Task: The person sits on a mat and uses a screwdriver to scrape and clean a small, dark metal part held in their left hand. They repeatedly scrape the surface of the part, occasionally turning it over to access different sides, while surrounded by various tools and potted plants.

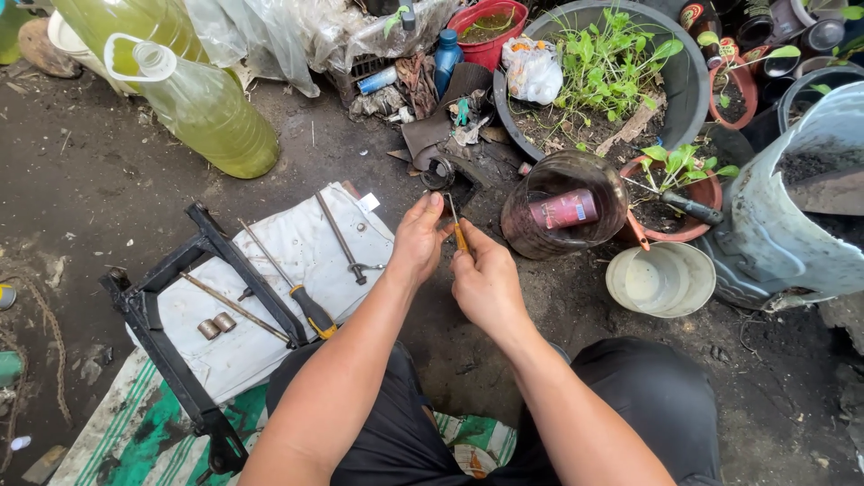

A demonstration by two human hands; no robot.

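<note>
While gripped, screwdriver point(458, 232) upright.

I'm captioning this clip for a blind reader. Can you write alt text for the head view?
Both hands, left hand and right hand, hold a small orange-handled tool above dirt ground. A black metal frame, a screwdriver and rods lie on a white cloth to the left; potted plants stand beyond.

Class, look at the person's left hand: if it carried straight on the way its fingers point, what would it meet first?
The left hand points up and away, so probably the dark metal ring part on the ground just ahead; depth is hard to judge.
</note>
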